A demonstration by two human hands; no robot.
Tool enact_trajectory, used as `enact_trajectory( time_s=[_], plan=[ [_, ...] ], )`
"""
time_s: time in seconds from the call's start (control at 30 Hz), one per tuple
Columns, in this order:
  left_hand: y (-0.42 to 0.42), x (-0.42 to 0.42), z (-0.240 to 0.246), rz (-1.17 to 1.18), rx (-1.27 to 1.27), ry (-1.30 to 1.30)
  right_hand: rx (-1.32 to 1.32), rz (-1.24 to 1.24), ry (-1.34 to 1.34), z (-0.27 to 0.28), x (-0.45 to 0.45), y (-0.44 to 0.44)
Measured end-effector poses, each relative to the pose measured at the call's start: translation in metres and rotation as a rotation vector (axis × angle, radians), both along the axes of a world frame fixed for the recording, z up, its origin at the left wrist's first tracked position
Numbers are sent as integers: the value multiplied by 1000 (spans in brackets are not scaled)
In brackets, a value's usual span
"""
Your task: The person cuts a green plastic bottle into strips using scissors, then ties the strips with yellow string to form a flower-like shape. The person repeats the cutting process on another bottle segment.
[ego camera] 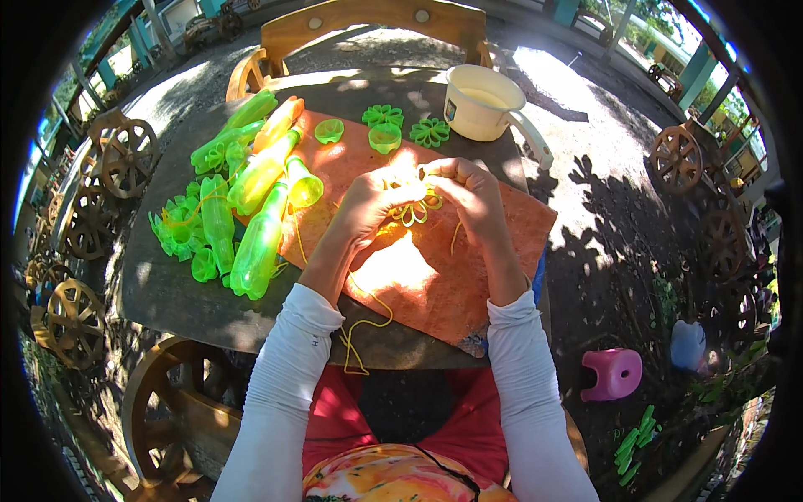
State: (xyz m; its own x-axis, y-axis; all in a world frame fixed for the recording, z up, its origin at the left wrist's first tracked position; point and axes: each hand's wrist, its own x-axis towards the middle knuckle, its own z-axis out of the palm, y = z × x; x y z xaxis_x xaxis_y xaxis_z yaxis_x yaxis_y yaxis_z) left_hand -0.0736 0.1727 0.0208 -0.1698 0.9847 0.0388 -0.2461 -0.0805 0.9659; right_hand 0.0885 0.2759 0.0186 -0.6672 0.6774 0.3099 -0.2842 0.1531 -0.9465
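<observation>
My left hand (367, 207) and my right hand (472, 194) meet above an orange sheet (508, 245) on the table. Between them they hold a flower shape of looped yellow plastic strips (413, 214); its upper part is hidden by fingers and glare. My right thumb and forefinger pinch at its top edge. Yellow string (361, 322) trails from the sheet over the table's near edge. Beyond my hands lie two green flower shapes (430, 132) and green cut bottle bases (384, 138).
Green and yellow plastic bottles (258, 251) and cut green pieces (179, 226) pile at left on the dark table (301, 332). A cream dipper (483, 103) stands at the far right corner. A wooden bench (376, 25) is opposite. A pink stool (611, 374) is on the ground at right.
</observation>
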Motion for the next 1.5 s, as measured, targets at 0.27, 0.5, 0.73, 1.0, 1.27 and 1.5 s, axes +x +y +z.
enact_trajectory(
  time_s=[0.27,0.5,0.73,1.0,1.27,1.5],
  plan=[
    [4,3,-9,47,36,28,140,-217,-82,-3,-5,-10],
    [1,-3,-7,7,5,195,473,-272,-214,5,-1,-17],
    [5,5,-8,94,37,3,712,-527,-90,0,-8,-24],
    [3,8,-3,113,15,-15,545,-476,-72,-4,-10,-21],
    [-6,-5,12,-50,-75,-27,122,-202,-125,7,1,-10],
    [-12,-19,17,-102,-120,-354,-46,-122,28,-3,1,9]
  ],
)
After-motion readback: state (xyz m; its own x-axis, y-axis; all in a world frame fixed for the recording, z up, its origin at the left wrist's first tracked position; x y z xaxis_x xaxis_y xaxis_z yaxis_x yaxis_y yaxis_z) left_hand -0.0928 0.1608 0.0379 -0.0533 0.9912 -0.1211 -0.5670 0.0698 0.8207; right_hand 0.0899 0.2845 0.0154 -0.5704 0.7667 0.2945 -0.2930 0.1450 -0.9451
